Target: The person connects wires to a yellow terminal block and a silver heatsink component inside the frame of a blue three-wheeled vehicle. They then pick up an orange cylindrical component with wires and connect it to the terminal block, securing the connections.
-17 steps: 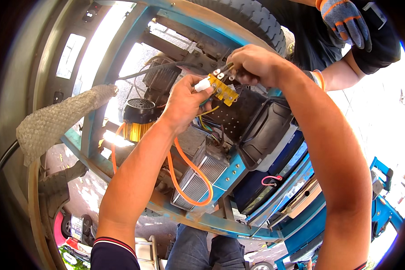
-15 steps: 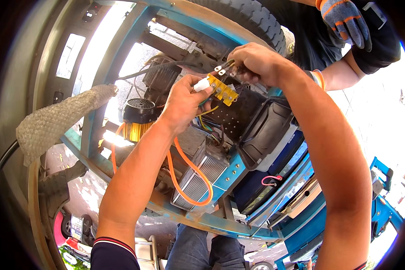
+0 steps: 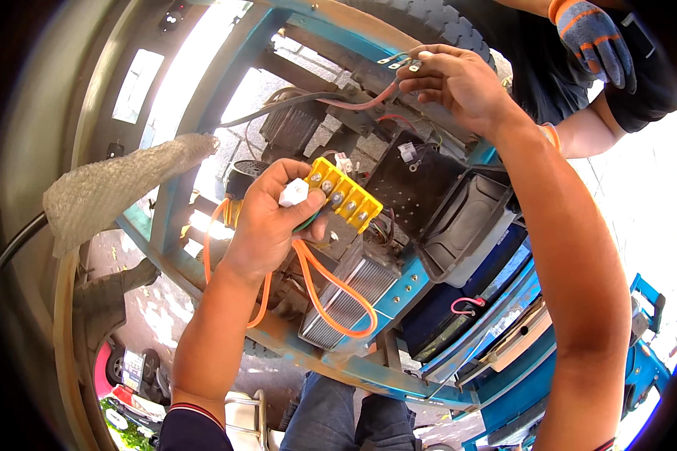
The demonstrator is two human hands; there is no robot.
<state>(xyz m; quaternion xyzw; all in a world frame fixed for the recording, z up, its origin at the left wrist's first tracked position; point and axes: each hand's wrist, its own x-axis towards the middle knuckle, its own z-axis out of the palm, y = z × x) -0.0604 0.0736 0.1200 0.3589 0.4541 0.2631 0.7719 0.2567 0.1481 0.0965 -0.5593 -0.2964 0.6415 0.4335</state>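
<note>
A yellow terminal block (image 3: 350,201) with a row of metal screws is gripped between the thumb and fingers of my left hand (image 3: 259,225). A white plastic connector (image 3: 293,193) is held in the same grasp, beside the block's end. Farther off, my right hand (image 3: 462,89) pinches several wire ends with metal ring lugs (image 3: 396,65). A reddish cable (image 3: 361,104) runs toward that hand. Between my hands there is a gap, and the lugs do not touch the block. An orange cable (image 3: 372,319) loops below my left hand.
A blue metal frame (image 3: 391,387) surrounds a finned metal box (image 3: 346,301), a motor (image 3: 289,129) and an open black box (image 3: 466,222). Bubble wrap (image 3: 120,184) covers a bar at left. A co-worker's gloved hand (image 3: 590,41) shows at upper right, near a tyre (image 3: 436,22).
My left hand has drawn the terminal block nearer and turned its screws into view. My right hand has moved away to the upper right with the lugged wires.
</note>
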